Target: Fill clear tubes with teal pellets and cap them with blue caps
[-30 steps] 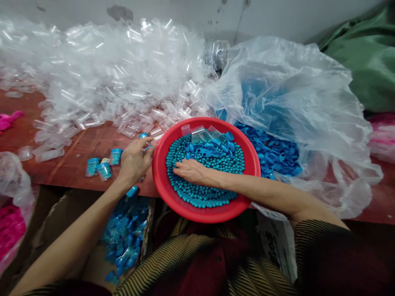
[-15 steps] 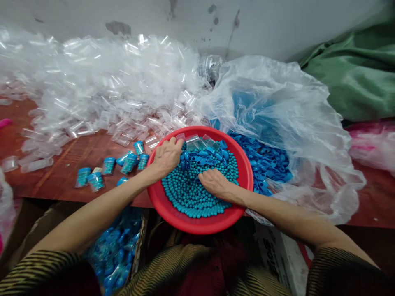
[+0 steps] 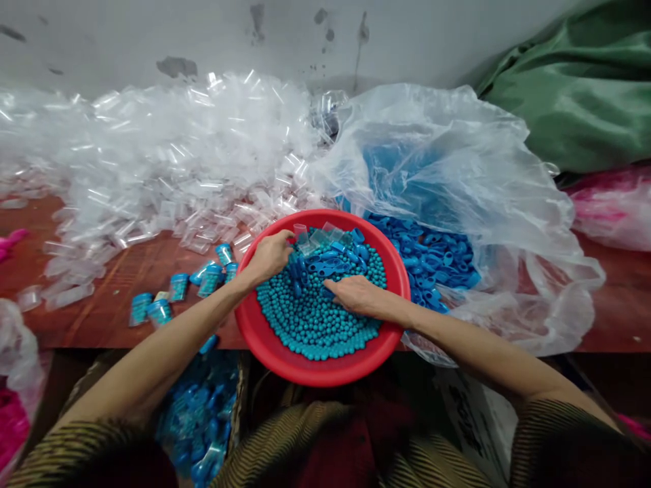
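Observation:
A red basin (image 3: 325,371) holds turquoise beads (image 3: 315,332), with blue plastic caps (image 3: 330,263) lying on them. Toward its far side lie clear plastic tubes (image 3: 319,237), one standing nearly upright beside my left fingers. At the basin's left side, my left hand (image 3: 272,257) is bent over the beads with curled fingers; whatever they grip is hidden. My right hand (image 3: 356,296) is low over the middle of the beads, index finger forward and the others folded. A bit of blue shows under its fingertips, too small to name.
Behind the basin spreads a heap of clear tubes (image 3: 203,156). Several filled, blue-capped tubes (image 3: 179,287) lie to the left. Right of the basin, more blue caps (image 3: 437,261) spill from a clear plastic bag (image 3: 508,203). Below the table edge is a box of blue pieces (image 3: 198,413).
My left hand has drawn slightly back from the clear tube at its fingertips, which now stands nearly upright. My right index finger now reaches forward. The whole view has shifted a little.

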Demonstrator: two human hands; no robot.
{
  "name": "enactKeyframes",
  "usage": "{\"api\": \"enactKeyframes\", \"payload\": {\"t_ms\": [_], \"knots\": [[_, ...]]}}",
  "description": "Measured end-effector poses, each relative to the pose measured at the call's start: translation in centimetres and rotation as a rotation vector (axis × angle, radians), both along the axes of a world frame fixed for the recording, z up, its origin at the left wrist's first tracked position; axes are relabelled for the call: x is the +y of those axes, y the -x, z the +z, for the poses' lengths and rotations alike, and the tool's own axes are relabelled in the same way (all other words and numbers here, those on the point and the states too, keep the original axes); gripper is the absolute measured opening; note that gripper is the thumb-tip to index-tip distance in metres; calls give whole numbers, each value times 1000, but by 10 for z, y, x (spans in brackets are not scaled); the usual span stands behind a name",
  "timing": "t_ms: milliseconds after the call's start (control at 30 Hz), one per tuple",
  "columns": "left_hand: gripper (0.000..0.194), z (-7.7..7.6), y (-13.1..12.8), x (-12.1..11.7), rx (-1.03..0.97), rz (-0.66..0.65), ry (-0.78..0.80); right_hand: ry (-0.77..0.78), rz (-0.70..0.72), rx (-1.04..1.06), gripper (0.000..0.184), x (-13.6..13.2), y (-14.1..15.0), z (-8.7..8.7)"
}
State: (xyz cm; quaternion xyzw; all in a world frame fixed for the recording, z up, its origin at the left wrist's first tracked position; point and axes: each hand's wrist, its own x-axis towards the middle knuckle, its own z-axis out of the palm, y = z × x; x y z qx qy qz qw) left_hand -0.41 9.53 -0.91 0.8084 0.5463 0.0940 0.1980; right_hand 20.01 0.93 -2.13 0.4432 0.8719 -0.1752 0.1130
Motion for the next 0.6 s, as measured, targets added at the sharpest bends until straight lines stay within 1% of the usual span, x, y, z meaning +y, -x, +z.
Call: {"api": "enactKeyframes", "payload": {"t_ms": [67,133,167,233,300,400,500,600], "knots": [[33,9,4,-7,-339,104,264,29,-30,84,25,3,-4,2],[30,14,4,-19,-692,215,541,69,-73,190,23,4,-6,5],[28,15,3,-27,-811,254,632,86,-103,255,20,4,-6,6],[27,16,-1,-39,-965,310,733,131,-170,384,14,4,-5,9],[29,16,-4,-46,-1039,338,779,182,-227,481,9,3,-3,11],[34,15,-6,-48,-1075,361,849,206,-262,563,5,2,-4,12],[34,12,-6,-50,-1107,393,931,210,-286,601,4,0,-6,14],[34,8,-10,-57,-1116,401,942,214,-322,669,7,-3,-4,20]]}}
